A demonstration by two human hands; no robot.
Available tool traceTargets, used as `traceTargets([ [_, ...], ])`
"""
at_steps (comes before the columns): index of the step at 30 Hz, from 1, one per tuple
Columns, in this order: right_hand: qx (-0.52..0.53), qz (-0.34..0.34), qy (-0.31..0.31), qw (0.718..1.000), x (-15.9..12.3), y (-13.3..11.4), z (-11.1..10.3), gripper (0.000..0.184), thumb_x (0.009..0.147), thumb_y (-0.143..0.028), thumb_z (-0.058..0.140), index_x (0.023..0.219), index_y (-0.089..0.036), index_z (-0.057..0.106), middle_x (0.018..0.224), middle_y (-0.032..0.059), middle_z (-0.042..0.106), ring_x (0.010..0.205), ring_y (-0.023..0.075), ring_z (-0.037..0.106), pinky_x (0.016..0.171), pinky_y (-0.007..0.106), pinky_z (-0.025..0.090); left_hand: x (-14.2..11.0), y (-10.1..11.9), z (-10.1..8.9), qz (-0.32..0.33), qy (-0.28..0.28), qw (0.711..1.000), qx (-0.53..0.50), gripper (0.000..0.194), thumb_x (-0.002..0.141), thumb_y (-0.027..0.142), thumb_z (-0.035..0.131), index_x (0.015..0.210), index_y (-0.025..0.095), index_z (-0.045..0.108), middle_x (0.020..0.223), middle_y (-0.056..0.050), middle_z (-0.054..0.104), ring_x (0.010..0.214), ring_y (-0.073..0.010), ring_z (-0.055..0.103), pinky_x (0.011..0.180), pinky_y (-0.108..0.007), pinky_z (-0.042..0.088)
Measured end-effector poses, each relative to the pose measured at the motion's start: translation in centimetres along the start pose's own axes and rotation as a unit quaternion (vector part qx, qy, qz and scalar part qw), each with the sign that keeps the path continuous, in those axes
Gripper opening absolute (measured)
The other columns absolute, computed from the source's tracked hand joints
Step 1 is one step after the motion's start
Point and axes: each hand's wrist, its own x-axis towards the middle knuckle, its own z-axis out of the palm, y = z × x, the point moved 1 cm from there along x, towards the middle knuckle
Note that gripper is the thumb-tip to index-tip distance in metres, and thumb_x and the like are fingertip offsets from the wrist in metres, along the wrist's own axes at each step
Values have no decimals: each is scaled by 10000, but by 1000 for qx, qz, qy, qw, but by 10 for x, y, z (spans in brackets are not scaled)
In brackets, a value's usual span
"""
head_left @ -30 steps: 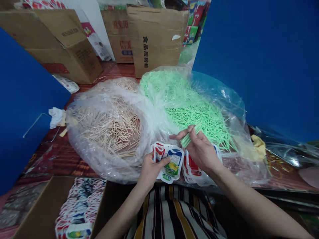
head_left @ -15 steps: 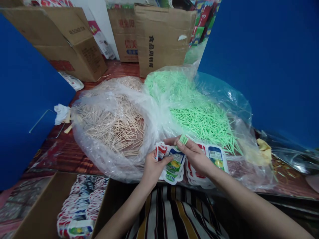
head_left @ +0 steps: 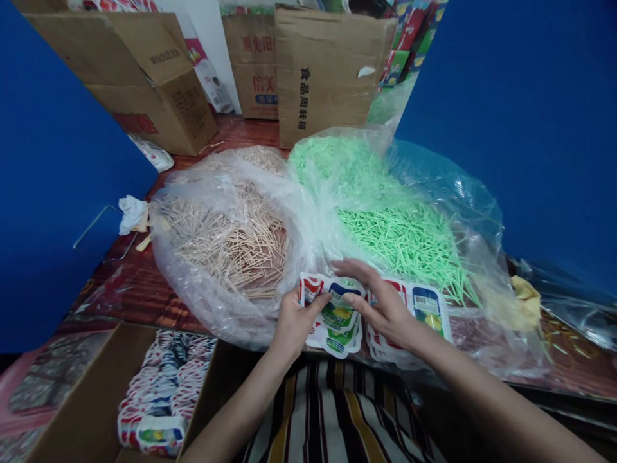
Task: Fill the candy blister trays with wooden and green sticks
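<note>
My left hand [head_left: 293, 321] grips a small printed packet [head_left: 338, 313], white with red, blue and green print, by its left edge. My right hand [head_left: 376, 302] lies over the packet's right side with its fingers partly spread and pressing on it. The green sticks it held before are no longer in sight. Under both hands lies a stack of like packets [head_left: 409, 315]. Just beyond them a clear bag holds a heap of green sticks [head_left: 395, 225], and to its left another bag holds wooden sticks [head_left: 226, 238].
An open cardboard box [head_left: 87, 399] at lower left holds several finished packets [head_left: 164, 392]. Cardboard boxes [head_left: 328, 71] stand at the back of the table. Blue panels rise on both sides. A white rag [head_left: 131, 212] lies at left, yellow scraps [head_left: 525, 292] at right.
My right hand brought a small bundle of green sticks from the green heap down to the packet. The sticks have gone out of sight and the hand now rests on the packet.
</note>
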Motion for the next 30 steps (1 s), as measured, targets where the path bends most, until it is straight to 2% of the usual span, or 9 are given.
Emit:
traceTargets([
  [3, -38, -45, 47, 997, -3, 3, 1, 461, 857, -257, 601, 1274, -257, 405, 1356, 117, 483, 1223, 243, 497, 985, 444, 443, 0, 1, -1, 5, 6, 1000, 0, 236, 676, 315, 752, 815, 139, 679, 785, -21, 708, 693, -147, 626, 691, -259, 503],
  [6, -116, -102, 27, 988, -4, 5, 4, 340, 835, -243, 631, 1140, -218, 483, 1322, 136, 512, 1229, 245, 483, 976, 428, 444, 0, 1, -2, 14, 1, 1000, 4, 228, 680, 313, 750, 801, 137, 671, 772, -15, 696, 683, -135, 611, 679, -245, 493],
  [9, -138, -109, 26, 984, -4, 5, 5, 254, 831, -237, 637, 1055, -204, 521, 1240, 134, 574, 1150, 234, 536, 936, 408, 466, 0, 0, -3, 26, -1, 999, 21, 224, 686, 309, 746, 799, 131, 672, 755, -16, 687, 683, -133, 602, 674, -239, 485],
  [13, -80, -56, 3, 995, -3, 2, 3, 229, 838, -267, 631, 1048, -214, 560, 1158, 104, 613, 1082, 218, 576, 905, 376, 487, -1, 0, -3, 32, 19, 999, 16, 224, 682, 307, 749, 788, 127, 670, 744, -16, 683, 671, -131, 598, 671, -241, 488],
  [16, 1, 18, 61, 998, -4, 1, 4, 442, 785, -287, 690, 1174, -232, 486, 1184, 95, 590, 1069, 215, 585, 911, 377, 488, -3, 1, 1, 25, 24, 999, -10, 234, 677, 314, 756, 788, 129, 663, 758, -18, 689, 680, -132, 608, 684, -250, 499],
  [18, 71, 84, 90, 990, -4, 2, 8, 574, 736, -307, 735, 1218, -233, 433, 1110, 77, 618, 969, 204, 621, 828, 350, 522, -5, 2, 4, 15, 28, 999, -40, 241, 677, 315, 758, 797, 133, 656, 762, -21, 696, 680, -136, 620, 695, -264, 510],
  [20, 135, 149, 71, 977, -4, 4, 13, 470, 740, -341, 723, 1137, -206, 511, 968, 51, 662, 846, 192, 642, 723, 311, 537, -6, 2, 6, 7, 25, 998, -65, 251, 680, 312, 758, 823, 134, 653, 771, -28, 705, 686, -145, 636, 711, -283, 520],
  [23, 190, 196, 55, 960, -4, 5, 17, 232, 790, -386, 659, 860, -166, 636, 801, 37, 685, 738, 180, 640, 668, 293, 529, -6, 2, 5, -6, 7, 998, -68, 291, 667, 288, 770, 889, 138, 658, 791, -38, 719, 691, -159, 657, 717, -304, 533],
  [30, 240, 219, 124, 937, -7, 7, 15, 226, 698, -356, 749, 760, -157, 663, 715, 25, 693, 638, 160, 631, 589, 265, 519, -7, 2, -2, -23, -10, 998, -57, 283, 615, 243, 798, 855, 132, 696, 796, -48, 746, 673, -178, 682, 691, -317, 555],
])
